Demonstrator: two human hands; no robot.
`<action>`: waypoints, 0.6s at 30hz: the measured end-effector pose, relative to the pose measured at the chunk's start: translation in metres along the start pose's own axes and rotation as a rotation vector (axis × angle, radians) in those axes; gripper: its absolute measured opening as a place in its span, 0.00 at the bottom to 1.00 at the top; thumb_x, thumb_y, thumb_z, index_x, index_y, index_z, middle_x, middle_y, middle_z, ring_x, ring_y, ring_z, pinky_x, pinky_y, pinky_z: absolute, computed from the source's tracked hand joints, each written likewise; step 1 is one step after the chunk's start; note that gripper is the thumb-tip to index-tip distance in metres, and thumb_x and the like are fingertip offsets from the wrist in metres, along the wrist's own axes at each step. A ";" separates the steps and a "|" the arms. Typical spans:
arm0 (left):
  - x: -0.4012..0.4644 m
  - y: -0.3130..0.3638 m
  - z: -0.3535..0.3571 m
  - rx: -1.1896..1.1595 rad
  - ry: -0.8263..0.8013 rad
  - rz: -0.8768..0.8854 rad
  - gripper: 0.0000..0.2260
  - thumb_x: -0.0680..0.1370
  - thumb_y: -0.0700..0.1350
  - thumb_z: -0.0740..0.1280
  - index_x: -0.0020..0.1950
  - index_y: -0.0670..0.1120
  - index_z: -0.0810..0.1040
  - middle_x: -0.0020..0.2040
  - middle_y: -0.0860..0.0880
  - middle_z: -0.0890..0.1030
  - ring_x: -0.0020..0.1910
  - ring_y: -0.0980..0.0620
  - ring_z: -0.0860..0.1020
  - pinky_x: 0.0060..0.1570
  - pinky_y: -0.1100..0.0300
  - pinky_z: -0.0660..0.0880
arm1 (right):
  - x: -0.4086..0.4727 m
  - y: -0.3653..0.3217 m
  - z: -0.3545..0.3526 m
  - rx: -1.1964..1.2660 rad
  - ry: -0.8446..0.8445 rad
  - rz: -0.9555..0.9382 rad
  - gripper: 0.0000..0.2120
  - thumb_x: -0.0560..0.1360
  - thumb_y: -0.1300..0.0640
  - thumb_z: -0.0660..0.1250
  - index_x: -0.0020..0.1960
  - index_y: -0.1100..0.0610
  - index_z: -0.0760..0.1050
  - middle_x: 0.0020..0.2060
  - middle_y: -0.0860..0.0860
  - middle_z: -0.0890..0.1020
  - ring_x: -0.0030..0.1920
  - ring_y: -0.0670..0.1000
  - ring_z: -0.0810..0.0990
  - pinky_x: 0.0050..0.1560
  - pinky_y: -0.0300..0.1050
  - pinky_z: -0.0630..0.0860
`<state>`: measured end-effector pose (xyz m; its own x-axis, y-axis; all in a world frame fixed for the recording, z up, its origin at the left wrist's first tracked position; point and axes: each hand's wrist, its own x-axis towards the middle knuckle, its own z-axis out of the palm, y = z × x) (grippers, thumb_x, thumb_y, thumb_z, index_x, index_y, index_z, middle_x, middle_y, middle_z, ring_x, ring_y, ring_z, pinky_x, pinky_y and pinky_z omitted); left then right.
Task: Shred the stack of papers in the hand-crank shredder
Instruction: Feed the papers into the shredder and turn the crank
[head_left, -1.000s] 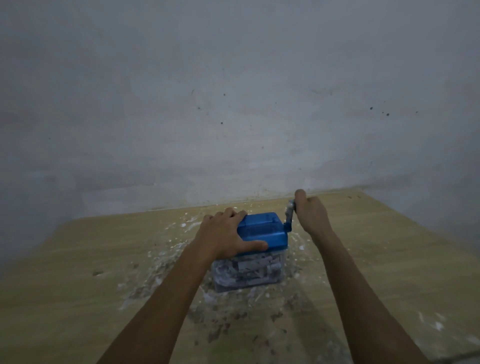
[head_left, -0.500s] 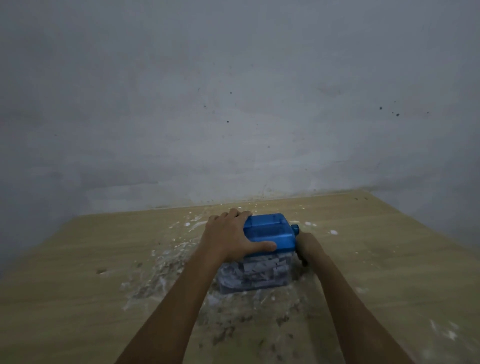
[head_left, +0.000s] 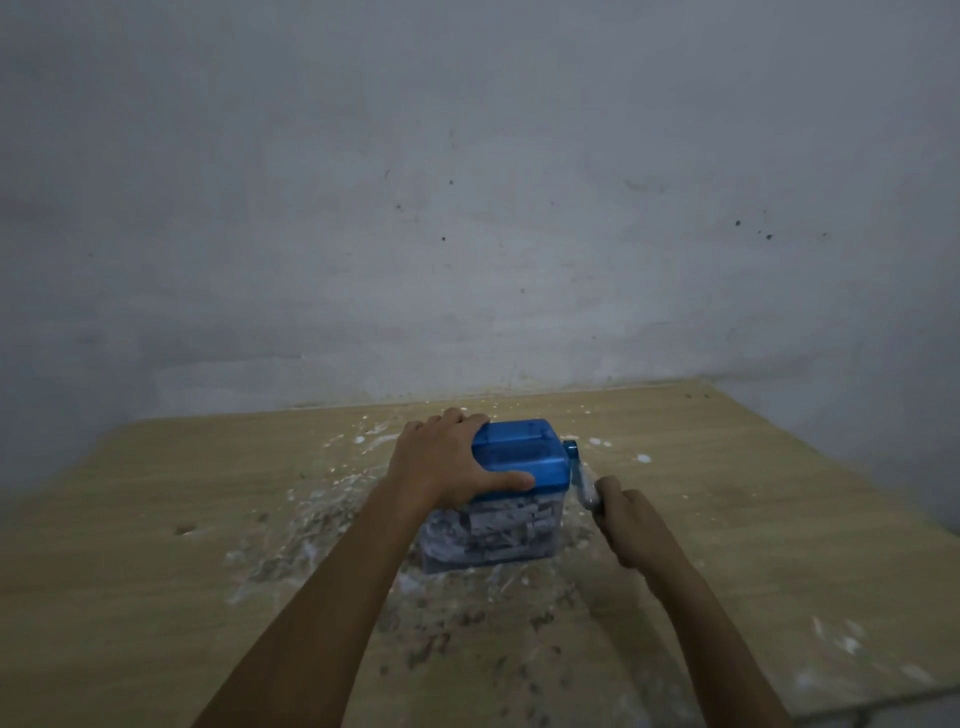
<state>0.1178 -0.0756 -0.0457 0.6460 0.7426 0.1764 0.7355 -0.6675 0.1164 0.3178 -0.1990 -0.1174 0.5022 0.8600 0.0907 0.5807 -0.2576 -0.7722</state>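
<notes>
Shredder (head_left: 519, 457): blue top on a clear bin (head_left: 493, 535) packed with paper strips; stands upright mid-tabletop (head_left: 156, 519), long axis left to right. Crank (head_left: 584, 478): on the right end, arm slanting down toward the viewer. Left hand (head_left: 447, 462): grip closed over the top's left end, thumb along the near edge. Right hand (head_left: 631, 525): grip wrapped round the crank handle. Scraps (head_left: 311, 519): scattered around the base. Wall (head_left: 467, 208): grey, behind.
</notes>
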 end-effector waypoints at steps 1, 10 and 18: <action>0.001 -0.001 -0.001 0.005 -0.010 0.004 0.49 0.64 0.82 0.56 0.79 0.54 0.62 0.69 0.51 0.71 0.64 0.48 0.72 0.66 0.48 0.65 | -0.004 -0.005 -0.007 0.097 -0.001 -0.003 0.16 0.82 0.53 0.51 0.39 0.56 0.66 0.29 0.54 0.69 0.28 0.50 0.64 0.30 0.42 0.59; 0.003 -0.006 -0.001 0.079 -0.056 0.061 0.50 0.65 0.83 0.51 0.79 0.55 0.58 0.71 0.51 0.69 0.67 0.47 0.70 0.69 0.46 0.63 | 0.023 -0.076 -0.024 0.495 0.287 -0.057 0.26 0.82 0.47 0.53 0.29 0.57 0.71 0.21 0.46 0.73 0.20 0.41 0.66 0.30 0.41 0.61; 0.002 -0.013 -0.002 0.052 -0.040 0.104 0.49 0.65 0.81 0.51 0.80 0.54 0.58 0.70 0.52 0.70 0.63 0.49 0.72 0.65 0.50 0.67 | 0.047 -0.079 -0.014 0.490 0.332 -0.074 0.26 0.81 0.48 0.52 0.28 0.56 0.72 0.27 0.51 0.78 0.30 0.50 0.75 0.36 0.46 0.70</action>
<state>0.1088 -0.0654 -0.0448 0.7264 0.6718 0.1454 0.6730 -0.7381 0.0484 0.3049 -0.1446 -0.0432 0.6906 0.6642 0.2862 0.2985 0.0987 -0.9493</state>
